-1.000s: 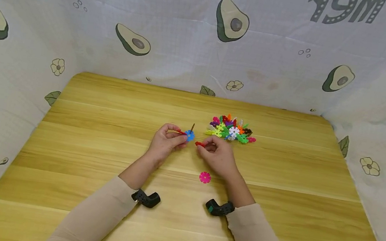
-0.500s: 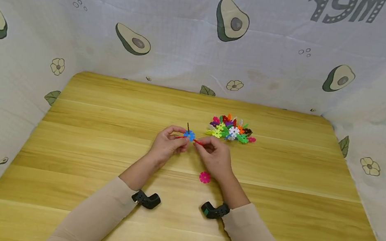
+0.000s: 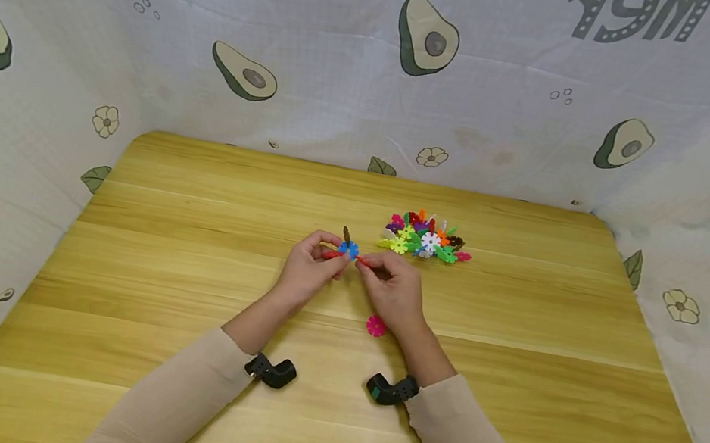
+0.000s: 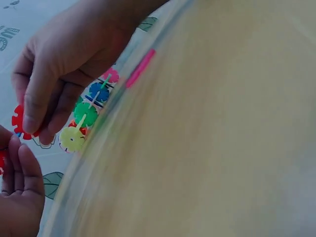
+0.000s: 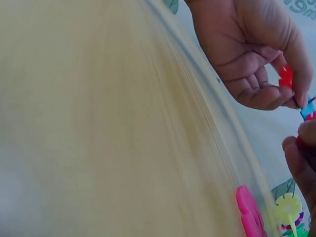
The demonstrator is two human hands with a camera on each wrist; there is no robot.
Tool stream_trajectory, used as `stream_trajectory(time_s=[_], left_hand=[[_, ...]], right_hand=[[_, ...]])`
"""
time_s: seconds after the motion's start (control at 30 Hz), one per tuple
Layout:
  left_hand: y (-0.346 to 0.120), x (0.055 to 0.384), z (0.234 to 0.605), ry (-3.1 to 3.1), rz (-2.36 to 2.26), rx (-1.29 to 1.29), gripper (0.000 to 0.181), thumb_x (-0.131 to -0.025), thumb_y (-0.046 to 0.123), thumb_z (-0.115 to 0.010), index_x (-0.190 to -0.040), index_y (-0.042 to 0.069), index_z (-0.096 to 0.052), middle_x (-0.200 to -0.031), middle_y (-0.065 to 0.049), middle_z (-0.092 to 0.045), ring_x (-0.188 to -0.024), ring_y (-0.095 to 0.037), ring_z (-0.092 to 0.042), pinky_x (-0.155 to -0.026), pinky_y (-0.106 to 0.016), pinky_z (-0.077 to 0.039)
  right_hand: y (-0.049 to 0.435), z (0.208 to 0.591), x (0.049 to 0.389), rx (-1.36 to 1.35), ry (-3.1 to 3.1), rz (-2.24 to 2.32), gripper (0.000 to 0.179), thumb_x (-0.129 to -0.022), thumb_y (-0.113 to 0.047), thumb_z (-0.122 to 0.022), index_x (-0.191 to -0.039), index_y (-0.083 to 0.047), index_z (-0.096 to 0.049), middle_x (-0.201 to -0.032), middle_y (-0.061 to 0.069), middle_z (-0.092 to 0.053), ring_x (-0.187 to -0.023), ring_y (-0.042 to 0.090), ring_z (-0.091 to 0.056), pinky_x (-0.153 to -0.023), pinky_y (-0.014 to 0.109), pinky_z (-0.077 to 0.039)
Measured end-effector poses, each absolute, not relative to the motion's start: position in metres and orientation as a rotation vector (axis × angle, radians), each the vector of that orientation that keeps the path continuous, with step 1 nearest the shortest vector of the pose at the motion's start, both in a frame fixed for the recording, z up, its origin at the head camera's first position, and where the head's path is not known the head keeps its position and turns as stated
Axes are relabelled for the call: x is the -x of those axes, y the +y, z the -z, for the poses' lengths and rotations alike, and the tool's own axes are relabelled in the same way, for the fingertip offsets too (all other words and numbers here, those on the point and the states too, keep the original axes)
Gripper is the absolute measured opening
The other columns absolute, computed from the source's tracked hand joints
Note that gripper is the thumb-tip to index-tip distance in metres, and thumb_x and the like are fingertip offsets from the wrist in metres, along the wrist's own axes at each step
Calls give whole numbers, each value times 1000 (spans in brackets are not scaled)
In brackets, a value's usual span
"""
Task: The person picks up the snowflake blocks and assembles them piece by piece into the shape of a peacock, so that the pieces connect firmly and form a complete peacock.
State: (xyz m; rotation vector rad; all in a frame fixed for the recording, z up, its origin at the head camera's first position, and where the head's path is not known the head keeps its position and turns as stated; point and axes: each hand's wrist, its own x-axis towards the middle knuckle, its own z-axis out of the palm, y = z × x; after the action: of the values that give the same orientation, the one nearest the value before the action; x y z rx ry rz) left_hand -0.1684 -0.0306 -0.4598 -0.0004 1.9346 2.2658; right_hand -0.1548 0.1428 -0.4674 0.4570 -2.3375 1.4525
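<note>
Between thumb and fingers my left hand (image 3: 309, 268) pinches a blue snowflake disc (image 3: 348, 249), a notched plastic piece. A brown disc (image 3: 347, 235) stands up from its top edge, and a red disc (image 3: 332, 255) juts from its left side. My right hand (image 3: 395, 286) pinches another red disc (image 4: 18, 122) by its edge, right at the blue disc's right side. In the right wrist view both hands meet around the blue piece (image 5: 307, 109). Fingers hide part of the joined pieces.
A pink disc (image 3: 376, 326) lies flat on the wooden table (image 3: 177, 302), close to my right wrist. Behind my right hand sits a pile of many-coloured discs (image 3: 428, 239). A patterned cloth (image 3: 339, 97) hangs behind the table.
My right hand has moved left, bringing its red disc up against the blue disc. The left hand has turned the joined pieces slightly. The pink disc and the pile have stayed put.
</note>
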Motion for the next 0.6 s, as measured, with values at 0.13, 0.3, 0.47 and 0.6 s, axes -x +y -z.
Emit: stream_trajectory(time_s=[0.13,0.3,0.47,0.6], left_hand=[[-31,169,461,1927,-2317,-16,22,-90,0,-71,-110,3,-63,-79,3,-66,-68,-14,-66,-66,-22,-59],[-33,172,459,1562,-2498,130,19,-93,-5,-65,-103,10,-61,-74,2,-67,-64,-10,-64,-65,-21,-59],[-32,171,458,1692,-2412,60,21,-91,-6,-68,-109,3,-60,-76,4,-68,-66,-12,-67,-66,-23,-61],[-30,170,460,1762,-2383,34,23,-90,-7,-69,-110,0,-61,-77,3,-68,-68,-14,-68,-66,-25,-62]], right_hand=[[141,466,154,-446,-2361,-1375,5,-88,-3,-79,-91,0,-76,-92,14,-77,-83,25,-74,-75,17,-59],[141,466,154,-488,-2326,-1410,6,-87,0,-79,-92,-1,-75,-92,14,-77,-80,26,-74,-74,15,-59],[141,467,154,-521,-2318,-1368,7,-86,0,-79,-92,-1,-75,-91,14,-76,-81,26,-74,-75,21,-62],[141,467,154,-509,-2321,-1338,7,-86,1,-80,-91,-1,-75,-91,14,-77,-82,26,-75,-76,22,-63]])
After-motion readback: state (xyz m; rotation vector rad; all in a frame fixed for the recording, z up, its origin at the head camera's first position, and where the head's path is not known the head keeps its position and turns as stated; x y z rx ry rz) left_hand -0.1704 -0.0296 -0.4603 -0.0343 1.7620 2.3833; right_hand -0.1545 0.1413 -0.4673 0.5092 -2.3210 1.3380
